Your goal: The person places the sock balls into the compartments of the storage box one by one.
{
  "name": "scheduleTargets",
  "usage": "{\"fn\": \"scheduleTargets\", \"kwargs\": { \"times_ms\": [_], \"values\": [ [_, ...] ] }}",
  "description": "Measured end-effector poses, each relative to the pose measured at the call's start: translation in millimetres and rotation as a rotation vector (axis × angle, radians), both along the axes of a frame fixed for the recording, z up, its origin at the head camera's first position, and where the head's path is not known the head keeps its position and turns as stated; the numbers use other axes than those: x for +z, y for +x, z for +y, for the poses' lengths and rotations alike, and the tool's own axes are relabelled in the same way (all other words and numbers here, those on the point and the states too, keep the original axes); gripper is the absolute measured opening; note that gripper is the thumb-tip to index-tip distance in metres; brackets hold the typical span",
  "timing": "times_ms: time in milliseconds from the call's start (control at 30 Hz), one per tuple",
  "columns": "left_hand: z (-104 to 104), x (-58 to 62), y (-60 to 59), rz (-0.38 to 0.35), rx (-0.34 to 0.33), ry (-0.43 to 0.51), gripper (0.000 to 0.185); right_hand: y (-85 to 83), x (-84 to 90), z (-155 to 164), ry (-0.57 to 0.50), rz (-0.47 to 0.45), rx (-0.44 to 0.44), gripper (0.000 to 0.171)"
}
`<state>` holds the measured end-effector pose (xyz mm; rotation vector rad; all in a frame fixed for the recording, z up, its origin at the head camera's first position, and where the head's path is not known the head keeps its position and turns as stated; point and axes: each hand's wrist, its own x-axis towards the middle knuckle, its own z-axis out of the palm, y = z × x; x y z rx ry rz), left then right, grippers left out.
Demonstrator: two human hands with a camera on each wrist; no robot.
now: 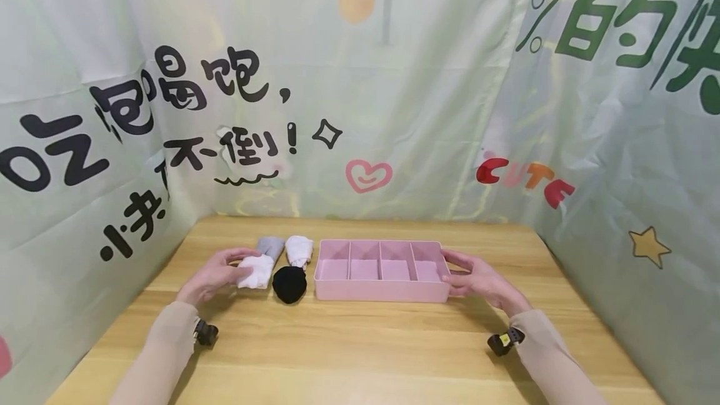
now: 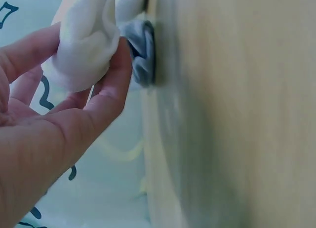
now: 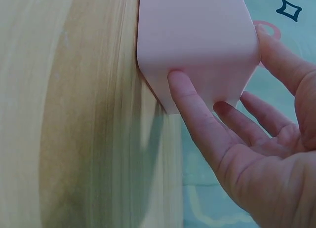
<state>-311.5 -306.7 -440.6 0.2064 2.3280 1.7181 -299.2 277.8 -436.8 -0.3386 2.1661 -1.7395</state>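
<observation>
On the left of the table, my left hand (image 1: 216,274) holds a rolled white sock (image 2: 86,45) between thumb and fingers. A grey sock (image 1: 271,246) lies just behind it, and its folds show in the left wrist view. Beside these are another white sock (image 1: 299,249) and a bundled black sock (image 1: 289,285). My right hand (image 1: 478,277) rests on the right end of a pink divided box (image 1: 382,291). In the right wrist view, its extended thumb and fingertips touch the box's end wall (image 3: 197,85) and upper edge.
The box has several open compartments in a row and stands on the wooden table (image 1: 360,355). A printed cloth (image 1: 315,80) hangs behind the table and along both sides. Each wrist wears a small black camera (image 1: 206,333).
</observation>
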Motion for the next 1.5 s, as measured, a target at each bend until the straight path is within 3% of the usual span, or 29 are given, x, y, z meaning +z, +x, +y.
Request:
{"fn": "scheduleTargets", "kwargs": {
  "times_ms": [233,367,667,933,1500],
  "values": [
    [6.6,1.0,-6.5,0.086,0.049,0.01,0.054,-0.3,-1.5,-2.2,-0.006,-0.005,0.006,0.078],
    [12.8,0.9,-10.0,0.093,0.066,0.069,0.056,-1.8,-2.4,-1.7,-0.004,-0.002,0.015,0.079],
    [31.8,6.6,-12.1,0.146,0.094,0.105,0.049,-0.6,-2.4,0.3,0.004,-0.002,0.008,0.078],
    [51.1,11.0,-16.8,0.222,0.14,0.057,0.045,-2.5,-2.6,-1.0,-0.005,-0.025,-0.01,0.08],
    [85.4,13.8,-19.8,0.244,0.195,0.129,0.047,-0.1,-1.2,1.9,-0.005,-0.019,-0.014,0.077]
  ]
}}
